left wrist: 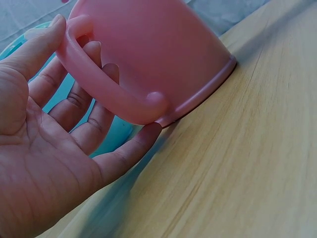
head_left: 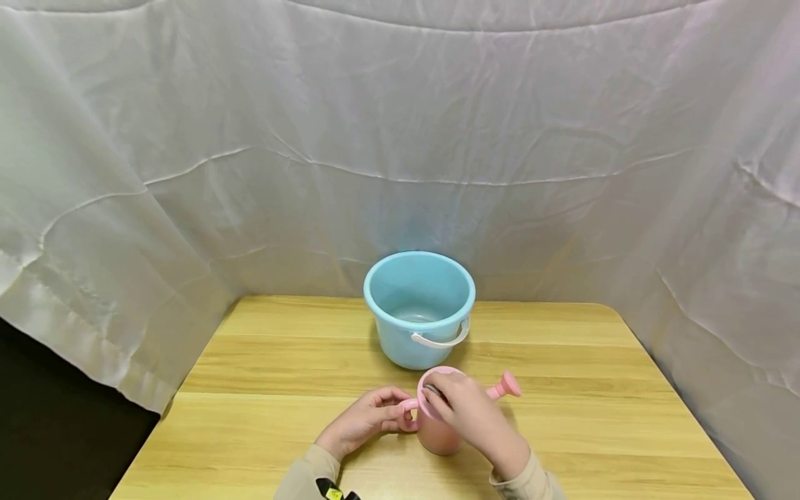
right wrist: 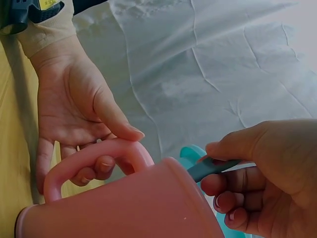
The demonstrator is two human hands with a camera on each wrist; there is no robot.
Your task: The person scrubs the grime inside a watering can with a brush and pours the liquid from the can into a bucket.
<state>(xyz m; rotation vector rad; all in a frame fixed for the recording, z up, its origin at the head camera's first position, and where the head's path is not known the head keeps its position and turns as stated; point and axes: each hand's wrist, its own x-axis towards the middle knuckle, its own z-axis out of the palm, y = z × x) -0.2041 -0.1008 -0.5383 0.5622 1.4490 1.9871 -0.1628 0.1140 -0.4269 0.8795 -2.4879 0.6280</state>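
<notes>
A pink watering can (head_left: pixel 439 434) stands upright on the wooden table, its spout and flared rose (head_left: pixel 509 384) pointing right. My left hand (head_left: pixel 373 417) holds the can's loop handle (left wrist: pixel 101 82); the thumb lies on top and fingertips reach through the loop. Above the can's mouth, my right hand (head_left: pixel 465 410) pinches a slim dark grey-green handle (right wrist: pixel 210 169) between thumb and fingers. The far end of that piece goes down inside the can and is hidden, so its kind cannot be told.
Behind the can stands a light blue bucket (head_left: pixel 419 340) with a white carrying handle (head_left: pixel 440 342) hanging at its front right. The wooden table (head_left: pixel 275 361) runs back to a pale grey curtain (head_left: pixel 387 139) at the back and sides.
</notes>
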